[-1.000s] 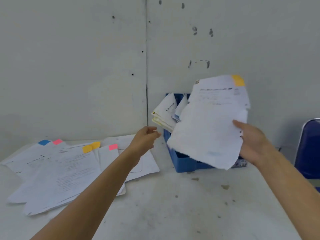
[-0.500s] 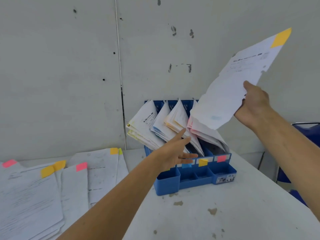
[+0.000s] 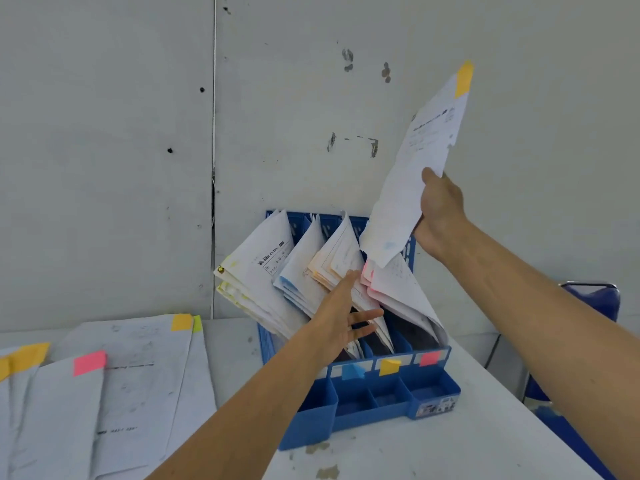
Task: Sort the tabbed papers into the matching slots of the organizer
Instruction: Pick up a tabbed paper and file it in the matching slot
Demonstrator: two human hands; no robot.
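1. High at right: right hand (image 3: pixel 440 216) gripping a paper (image 3: pixel 415 174), thumb on the front, lower corner hanging just above the right end of the organizer (image 3: pixel 367 407).
2. Yellow tab (image 3: pixel 464 79) on the paper's top corner.
3. Left hand (image 3: pixel 341 320) open, fingers straight and spread, holding nothing, touching the filed papers (image 3: pixel 277 271) leaning left in the slots.
4. Blue organizer on the table (image 3: pixel 433 445) against the far wall, with blue, yellow and pink labels along its near front.
5. Loose papers (image 3: pixel 121 393) with yellow and pink tabs, flat on the table at left.

Loose papers (image 3: pixel 138 393) cut off L & btm. Print on held sheet (image 3: pixel 419 157) too small to read; R hand (image 3: pixel 441 216) fingers hidden behind it.
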